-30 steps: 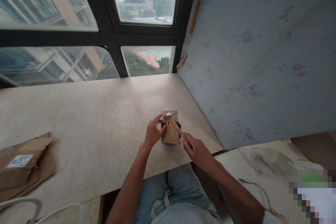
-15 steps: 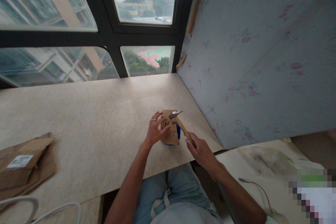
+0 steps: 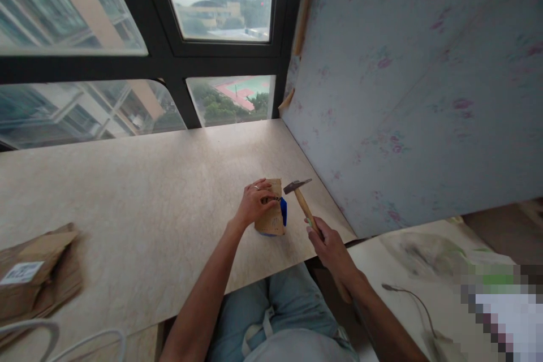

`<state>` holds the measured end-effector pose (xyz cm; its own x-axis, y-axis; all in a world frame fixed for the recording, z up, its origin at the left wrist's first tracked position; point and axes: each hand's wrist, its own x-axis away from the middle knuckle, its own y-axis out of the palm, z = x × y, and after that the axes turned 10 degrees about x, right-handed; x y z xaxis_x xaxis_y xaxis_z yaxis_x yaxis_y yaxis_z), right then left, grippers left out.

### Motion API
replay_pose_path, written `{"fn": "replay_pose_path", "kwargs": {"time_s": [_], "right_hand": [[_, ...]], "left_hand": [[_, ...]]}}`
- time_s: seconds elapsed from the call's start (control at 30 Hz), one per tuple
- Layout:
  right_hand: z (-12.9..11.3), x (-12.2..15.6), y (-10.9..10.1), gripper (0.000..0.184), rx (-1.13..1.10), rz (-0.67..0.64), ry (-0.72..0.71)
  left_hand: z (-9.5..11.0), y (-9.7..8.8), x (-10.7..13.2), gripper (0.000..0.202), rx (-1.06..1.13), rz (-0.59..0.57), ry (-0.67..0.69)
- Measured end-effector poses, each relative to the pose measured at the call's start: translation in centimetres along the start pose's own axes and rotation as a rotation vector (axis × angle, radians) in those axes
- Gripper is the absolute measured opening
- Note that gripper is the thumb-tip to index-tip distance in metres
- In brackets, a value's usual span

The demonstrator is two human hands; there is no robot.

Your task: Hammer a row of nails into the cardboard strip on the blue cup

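A piece of brown cardboard (image 3: 270, 222) with dark marks lies near the front edge of the tabletop, over a blue object (image 3: 284, 212) that shows at its right side and bottom edge. My left hand (image 3: 255, 201), with a ring on one finger, rests on the cardboard, thumb and fingertips drawn together. Whatever they pinch is too small or hidden to make out. In my right hand (image 3: 328, 244) is a hammer, gripped by its wooden handle (image 3: 304, 207). Its metal head (image 3: 297, 186) is raised just right of the cardboard, apart from it.
Folded brown cardboard packaging (image 3: 40, 277) with a white label lies at the left, near a white tube (image 3: 38, 325). A flowered wall panel (image 3: 382, 96) bounds the tabletop (image 3: 161, 192) on the right, windows behind. A thin cable (image 3: 409, 296) lies at lower right.
The hammer has moved right, off the cardboard. My left hand's spread fingers have closed together over the cardboard. The view has shifted slightly.
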<state>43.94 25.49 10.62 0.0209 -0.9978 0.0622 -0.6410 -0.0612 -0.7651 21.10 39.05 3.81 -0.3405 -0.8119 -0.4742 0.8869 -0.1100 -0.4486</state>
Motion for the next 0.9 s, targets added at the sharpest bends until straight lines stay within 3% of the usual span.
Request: {"fn": "replay_pose_path", "kwargs": {"time_s": [0.5, 0.77, 0.9], "right_hand": [[-1.2, -0.6, 0.2, 0.034, 0.013, -0.076, -0.104], [-1.6, -1.2, 0.0, 0.034, 0.17, -0.173, -0.134], [-1.7, -1.1, -0.4, 0.033, 0.154, -0.135, -0.158]], "left_hand": [[-0.1, 1.0, 1.2, 0.007, 0.106, 0.083, -0.014], [-0.1, 1.2, 1.2, 0.006, 0.13, 0.094, -0.019], [-0.1, 1.3, 1.3, 0.004, 0.143, 0.106, -0.032]]}}
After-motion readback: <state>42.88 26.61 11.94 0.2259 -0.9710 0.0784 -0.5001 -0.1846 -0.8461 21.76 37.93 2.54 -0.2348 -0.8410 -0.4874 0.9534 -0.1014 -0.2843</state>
